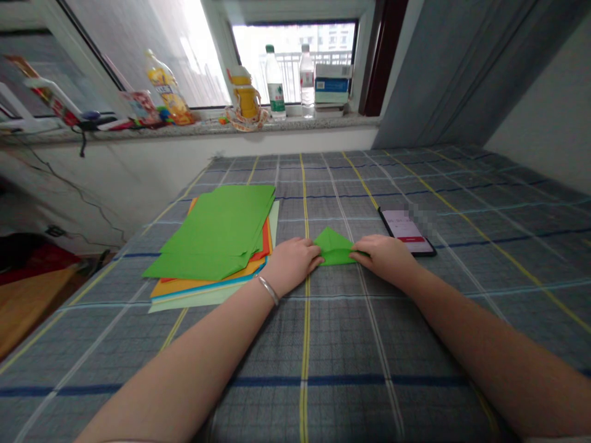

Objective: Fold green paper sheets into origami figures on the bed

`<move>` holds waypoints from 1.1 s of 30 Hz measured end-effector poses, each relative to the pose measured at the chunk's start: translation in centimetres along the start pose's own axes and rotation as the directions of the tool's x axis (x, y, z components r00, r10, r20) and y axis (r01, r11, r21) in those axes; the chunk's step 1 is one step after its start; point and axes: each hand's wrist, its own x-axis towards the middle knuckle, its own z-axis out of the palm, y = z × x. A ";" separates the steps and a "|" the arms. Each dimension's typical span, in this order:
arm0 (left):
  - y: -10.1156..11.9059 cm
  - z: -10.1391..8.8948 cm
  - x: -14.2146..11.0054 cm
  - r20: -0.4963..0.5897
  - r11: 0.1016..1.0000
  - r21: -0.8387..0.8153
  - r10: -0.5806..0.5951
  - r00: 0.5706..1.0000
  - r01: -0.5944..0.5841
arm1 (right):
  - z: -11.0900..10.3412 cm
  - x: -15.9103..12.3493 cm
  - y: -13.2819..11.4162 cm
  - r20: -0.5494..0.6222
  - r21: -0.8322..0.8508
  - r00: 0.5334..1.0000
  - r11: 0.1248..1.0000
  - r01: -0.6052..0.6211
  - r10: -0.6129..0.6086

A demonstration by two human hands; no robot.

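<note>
A small piece of folded green paper (333, 247) lies on the plaid cloth, its peak pointing away from me and creases across its middle. My left hand (295, 263) pinches its left corner between thumb and fingers; a silver bangle circles that wrist. At the opposite corner, my right hand (382, 255) grips the paper the same way. Just left of my left hand rests a stack of coloured paper sheets (217, 227), green on top, with orange, red, blue and pale green edges showing beneath.
Beyond my right hand lies a phone (406, 232) with its screen lit. The plaid cloth (341, 344) covers the surface. On the windowsill (305, 123) stand a yellow cup (247, 98), clear bottles (276, 86), a yellow drink bottle (168, 89) and stacked boxes (332, 85).
</note>
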 end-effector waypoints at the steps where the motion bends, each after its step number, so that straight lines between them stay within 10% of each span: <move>1: -0.1 0.2 0.1 -0.013 1.000 0.013 0.007 1.000 -0.007 | 0.2 0.1 0.0 -0.004 0.006 1.000 1.000 0.004 -0.004; 19: -1.1 2.6 0.6 -0.082 1.000 -0.024 0.000 0.997 -0.002 | 2.1 0.9 0.4 -0.052 -0.059 0.999 0.998 -0.012 0.008; 33: -2.5 3.4 0.8 -0.098 0.922 -0.387 -0.073 0.993 0.030 | 1.9 0.7 0.1 -0.179 0.054 0.984 0.998 0.031 -0.020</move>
